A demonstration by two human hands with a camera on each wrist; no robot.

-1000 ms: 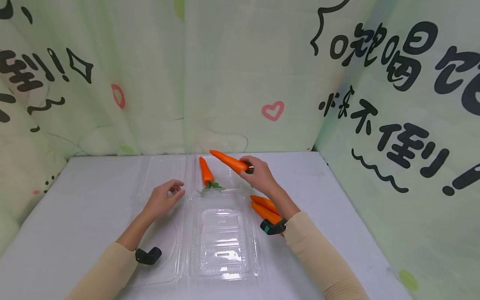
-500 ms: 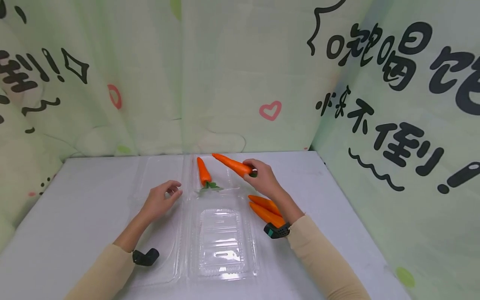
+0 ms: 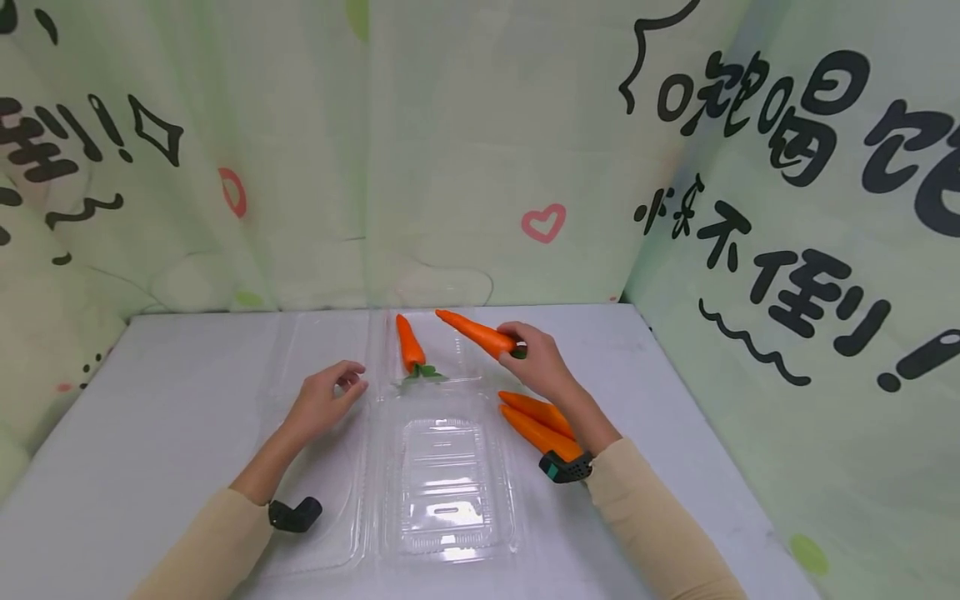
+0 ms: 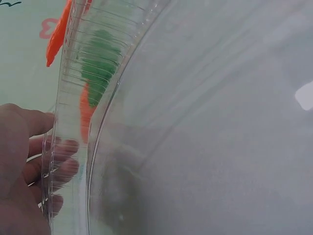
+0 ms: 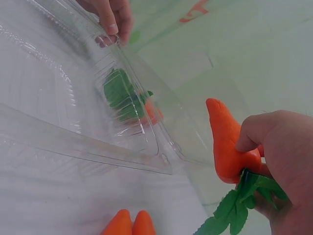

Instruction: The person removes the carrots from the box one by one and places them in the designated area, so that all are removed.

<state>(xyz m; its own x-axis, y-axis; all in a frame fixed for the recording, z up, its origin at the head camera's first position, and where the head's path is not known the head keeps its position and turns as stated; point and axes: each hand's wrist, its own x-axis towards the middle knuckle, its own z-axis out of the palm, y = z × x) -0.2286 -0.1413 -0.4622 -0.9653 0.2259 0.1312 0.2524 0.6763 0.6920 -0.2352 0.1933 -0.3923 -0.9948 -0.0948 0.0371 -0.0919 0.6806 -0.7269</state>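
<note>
My right hand (image 3: 542, 363) holds an orange carrot (image 3: 472, 332) by its leafy end, raised with its tip pointing left. In the right wrist view, thumb and fingers grip that carrot (image 5: 229, 147) above its green leaves (image 5: 239, 200). The left hand (image 3: 324, 398) grips the rim of a clear plastic clamshell container (image 3: 375, 467); in the left wrist view some of its fingertips (image 4: 66, 169) show through the ribbed wall. Another carrot (image 3: 409, 342) lies beyond the container's far wall, leaves toward me, partly seen through plastic.
Two more carrots (image 3: 528, 425) lie right of the container, partly hidden under my right forearm. The container's lid half (image 3: 330, 500) spreads left. Clear plastic also lies at the back of the white table (image 3: 172, 433). Printed curtains (image 3: 465, 150) stand behind and right.
My right hand has drawn slightly right and toward me, lowering a little with its carrot. The left hand and the other carrots stay in place.
</note>
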